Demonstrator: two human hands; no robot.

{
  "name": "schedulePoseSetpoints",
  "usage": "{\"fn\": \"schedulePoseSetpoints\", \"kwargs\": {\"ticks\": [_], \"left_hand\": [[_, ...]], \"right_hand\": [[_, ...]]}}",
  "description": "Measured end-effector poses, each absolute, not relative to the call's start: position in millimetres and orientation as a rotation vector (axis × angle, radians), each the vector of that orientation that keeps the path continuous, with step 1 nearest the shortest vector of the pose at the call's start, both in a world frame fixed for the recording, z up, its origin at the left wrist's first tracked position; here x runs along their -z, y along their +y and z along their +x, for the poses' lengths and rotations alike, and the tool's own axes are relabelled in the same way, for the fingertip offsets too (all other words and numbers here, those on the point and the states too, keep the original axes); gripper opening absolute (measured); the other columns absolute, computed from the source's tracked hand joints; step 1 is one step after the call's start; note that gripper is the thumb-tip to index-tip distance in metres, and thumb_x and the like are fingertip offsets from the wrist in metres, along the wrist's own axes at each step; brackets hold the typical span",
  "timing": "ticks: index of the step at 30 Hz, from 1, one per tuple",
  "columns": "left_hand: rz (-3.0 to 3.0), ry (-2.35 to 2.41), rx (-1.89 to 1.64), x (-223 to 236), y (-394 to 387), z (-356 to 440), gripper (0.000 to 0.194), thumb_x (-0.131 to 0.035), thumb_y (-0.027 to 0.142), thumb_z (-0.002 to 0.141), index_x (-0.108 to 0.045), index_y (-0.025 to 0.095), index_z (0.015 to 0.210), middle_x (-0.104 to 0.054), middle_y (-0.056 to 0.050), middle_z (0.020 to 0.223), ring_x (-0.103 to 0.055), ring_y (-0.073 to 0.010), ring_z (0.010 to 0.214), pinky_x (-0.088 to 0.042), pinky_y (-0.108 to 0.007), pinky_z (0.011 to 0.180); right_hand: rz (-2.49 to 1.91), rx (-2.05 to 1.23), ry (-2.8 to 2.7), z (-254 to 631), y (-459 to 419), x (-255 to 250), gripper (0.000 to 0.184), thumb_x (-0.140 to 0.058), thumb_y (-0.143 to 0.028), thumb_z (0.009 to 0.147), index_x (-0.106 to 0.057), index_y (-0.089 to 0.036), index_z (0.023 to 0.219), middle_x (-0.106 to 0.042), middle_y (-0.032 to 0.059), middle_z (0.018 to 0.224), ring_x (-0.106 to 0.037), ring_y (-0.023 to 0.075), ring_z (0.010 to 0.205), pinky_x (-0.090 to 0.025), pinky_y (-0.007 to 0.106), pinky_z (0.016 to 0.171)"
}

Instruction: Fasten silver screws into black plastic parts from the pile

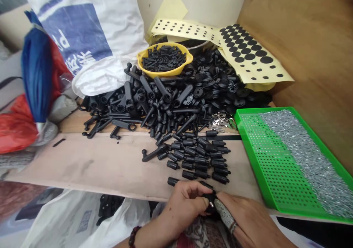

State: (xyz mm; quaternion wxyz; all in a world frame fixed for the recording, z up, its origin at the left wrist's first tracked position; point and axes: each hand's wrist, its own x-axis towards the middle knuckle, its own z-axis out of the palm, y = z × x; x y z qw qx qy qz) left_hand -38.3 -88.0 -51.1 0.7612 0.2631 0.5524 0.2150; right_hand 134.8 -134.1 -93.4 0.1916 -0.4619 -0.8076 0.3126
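At the front edge of the table, my left hand [185,203] pinches a small black plastic part [210,197] with a bit of shiny metal on it. My right hand [245,215] closes on the same part from the other side, a grey wrap [224,213] round one of its digits. The fingers hide most of the part, so its exact kind is unclear. Just beyond my hands lie rows of short black ribbed cylinders [190,165] with narrow tips. One black arm with a ball end [154,153] rests at their left.
Behind is a heap of black plastic arms [162,90] and round discs [234,86], with a yellow bowl [165,73] of black screws. To the right, a green tray [249,160] holds many small metal pieces. A white sack [118,24], sticker sheets [245,53] and a blue umbrella [37,68] surround these.
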Motion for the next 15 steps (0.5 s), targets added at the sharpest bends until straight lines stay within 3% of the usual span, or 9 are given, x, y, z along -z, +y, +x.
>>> {"fn": "schedulePoseSetpoints", "kwargs": {"ticks": [10, 15], "left_hand": [[0.61, 1.209, -0.485, 51.7, -87.1, -39.2, 0.015, -0.065, 0.013, 0.052, -0.071, 0.013, 0.066, -0.062, 0.003, 0.053, -0.047, -0.0057, 0.045, -0.035, -0.018, 0.047], [0.653, 1.195, -0.531, 41.0, -85.3, -36.9, 0.014, -0.066, 0.014, 0.051, -0.069, 0.012, 0.064, -0.056, 0.005, 0.048, -0.042, -0.0039, 0.044, -0.029, -0.016, 0.046]], "right_hand": [[-1.383, -0.814, -2.259, 128.9, -136.1, 93.2, 0.022, -0.039, -0.007, 0.065, -0.045, -0.023, 0.079, -0.062, -0.0002, 0.066, -0.059, 0.0178, 0.054, -0.038, 0.027, 0.048], [-1.348, -1.04, -1.993, 133.5, -134.1, 70.7, 0.019, -0.031, -0.014, 0.08, -0.047, -0.023, 0.085, -0.062, 0.0, 0.069, -0.061, 0.0164, 0.059, -0.041, 0.024, 0.05]]}}
